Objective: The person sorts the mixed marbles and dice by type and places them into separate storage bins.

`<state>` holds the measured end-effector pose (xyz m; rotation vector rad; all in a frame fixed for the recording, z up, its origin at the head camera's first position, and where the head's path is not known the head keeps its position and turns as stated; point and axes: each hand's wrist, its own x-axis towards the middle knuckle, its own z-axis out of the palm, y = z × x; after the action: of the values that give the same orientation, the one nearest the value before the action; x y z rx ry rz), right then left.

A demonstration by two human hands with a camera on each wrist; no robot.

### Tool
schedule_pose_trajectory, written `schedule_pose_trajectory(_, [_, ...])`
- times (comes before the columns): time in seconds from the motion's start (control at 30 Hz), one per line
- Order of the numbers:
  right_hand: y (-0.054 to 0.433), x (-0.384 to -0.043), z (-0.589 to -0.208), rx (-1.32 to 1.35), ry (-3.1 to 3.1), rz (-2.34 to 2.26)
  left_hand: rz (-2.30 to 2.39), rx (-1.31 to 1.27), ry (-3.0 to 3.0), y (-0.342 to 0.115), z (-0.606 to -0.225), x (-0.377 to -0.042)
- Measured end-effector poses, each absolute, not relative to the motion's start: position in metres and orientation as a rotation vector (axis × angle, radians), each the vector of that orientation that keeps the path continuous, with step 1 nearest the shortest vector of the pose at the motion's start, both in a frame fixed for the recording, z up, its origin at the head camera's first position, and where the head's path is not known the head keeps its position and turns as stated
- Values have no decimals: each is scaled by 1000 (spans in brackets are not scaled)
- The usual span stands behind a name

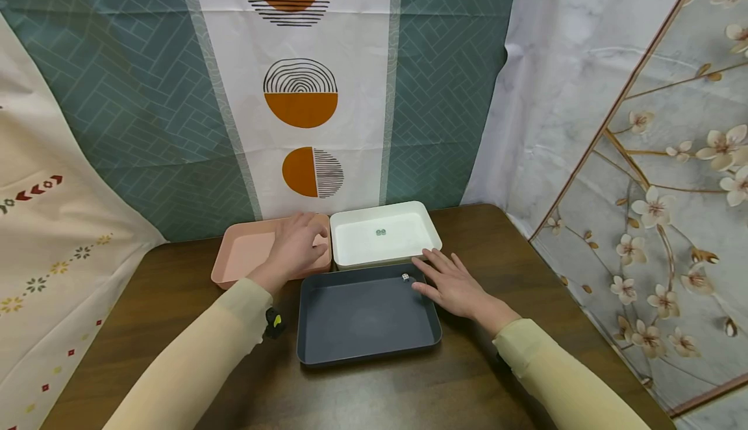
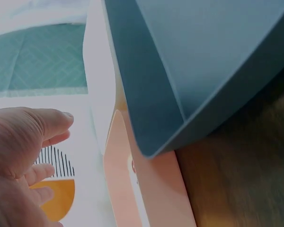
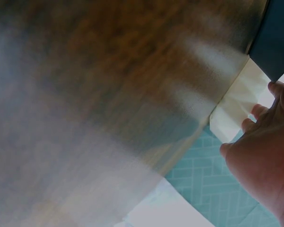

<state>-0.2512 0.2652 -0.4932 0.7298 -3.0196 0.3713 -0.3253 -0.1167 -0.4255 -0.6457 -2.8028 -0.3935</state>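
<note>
My left hand (image 1: 295, 245) hovers over the right part of the pink tray (image 1: 239, 254), fingers loosely bent and nothing visible between them. Below its fingertips, a small white piece with a red mark (image 2: 133, 165) shows inside that tray, partly hidden by the tray wall. Fingers spread, my right hand (image 1: 456, 284) reaches over the right edge of the dark grey tray (image 1: 368, 316), its fingertips overlapping the white tray's near corner in the head view. A small white die (image 1: 406, 277) with dark spots lies in the dark tray, just left of those fingers.
Behind the dark tray, the white tray (image 1: 356, 248) holds two small greenish dice (image 1: 380, 232) side by side. All three trays stand close together on a brown wooden table (image 1: 350, 397). A patterned curtain (image 1: 362, 92) hangs along the table's back edge.
</note>
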Motion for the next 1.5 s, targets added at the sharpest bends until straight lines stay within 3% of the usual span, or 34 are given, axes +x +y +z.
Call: schedule_pose_trajectory(1.5, [268,-253,-497,734,-2999,373,-369,-1048,-2842,-17,-437,-293])
